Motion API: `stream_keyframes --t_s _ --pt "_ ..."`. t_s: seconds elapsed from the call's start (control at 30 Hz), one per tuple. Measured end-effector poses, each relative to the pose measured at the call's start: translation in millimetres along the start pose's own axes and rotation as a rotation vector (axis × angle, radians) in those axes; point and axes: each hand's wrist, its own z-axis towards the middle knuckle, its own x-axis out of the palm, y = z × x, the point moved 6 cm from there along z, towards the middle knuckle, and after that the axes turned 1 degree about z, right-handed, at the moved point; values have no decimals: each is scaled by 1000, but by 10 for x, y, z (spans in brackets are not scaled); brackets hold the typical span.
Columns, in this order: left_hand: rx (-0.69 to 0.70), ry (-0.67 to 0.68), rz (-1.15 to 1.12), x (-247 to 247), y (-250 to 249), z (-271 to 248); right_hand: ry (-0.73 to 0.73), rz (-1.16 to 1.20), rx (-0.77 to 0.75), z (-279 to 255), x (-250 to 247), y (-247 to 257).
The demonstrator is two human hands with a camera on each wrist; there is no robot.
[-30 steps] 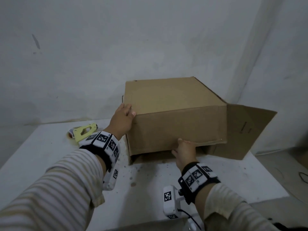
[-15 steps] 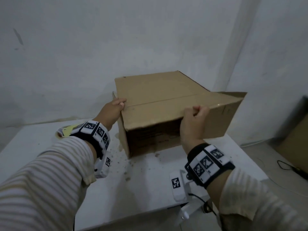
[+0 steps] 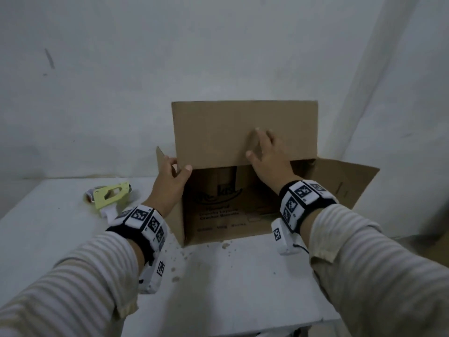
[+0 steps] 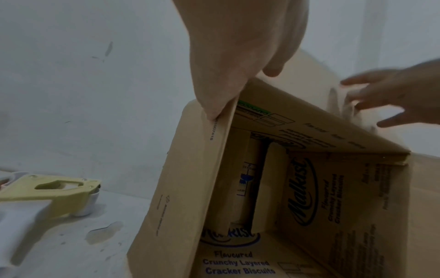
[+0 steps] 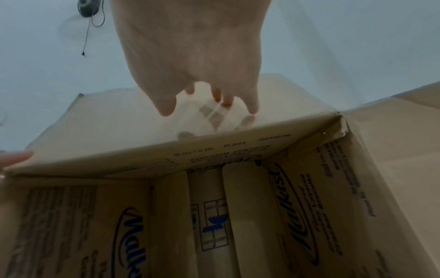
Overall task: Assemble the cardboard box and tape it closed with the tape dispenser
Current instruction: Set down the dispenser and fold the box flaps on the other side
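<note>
1. My left hand (image 3: 170,181) pinches the left side flap (image 4: 190,169) of the cardboard box (image 3: 218,215): the thumb lies on the inner face, the other fingers curl behind it at its upper end.
2. My right hand (image 3: 268,156) lies spread, fingers straight and parted, on the outer face of the top flap (image 3: 243,130); in the right wrist view the fingertips (image 5: 252,109) look just at that face, too blurred for me to tell if they touch.
3. The top flap stands upright above the box mouth, its plain side toward me.
4. The box lies on its side with the open mouth facing me, printed brand lettering showing on its inner walls. The right side flap (image 3: 340,183) is swung out to the right.
5. The box sits toward the far edge of the white surface (image 3: 230,288), near the wall (image 3: 218,45), a little right of the middle.
6. The tape dispenser (image 3: 109,197), pale yellow with a white handle, lies on the surface just left of the box, apart from both hands, toward the far left corner.
7. Small crumbs and specks (image 3: 175,268) dot the surface in front of the box's near left corner.
</note>
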Motion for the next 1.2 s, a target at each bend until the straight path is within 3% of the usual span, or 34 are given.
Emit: stream_keyframes --t_s 0.13,0.2,0.33,0.47,0.63,0.8,0.9,1.2 --pt "95 -168 78 137 -120 -5 179 -295 -23 81 252 -250" --pt "115 -210 270 248 -180 -13 223 -337 -54 72 327 -294" --pt "18 -394 475 430 -309 -33 221 -319 -109 66 320 -348" --pt "-28 -514 400 470 -288 50 171 -169 -157 4 188 -479" --pt "-87 -524 297 444 -255 145 -56 -92 47 -178 -40 -946" --pt "-25 -496 301 356 -234 206 -126 82 343 -248 -171 -1375" --pt "-10 -473 295 344 -218 242 -158 181 393 -209 -248 -1450" --pt "-4 -467 263 328 -173 237 -192 374 319 4 -143 -1566"
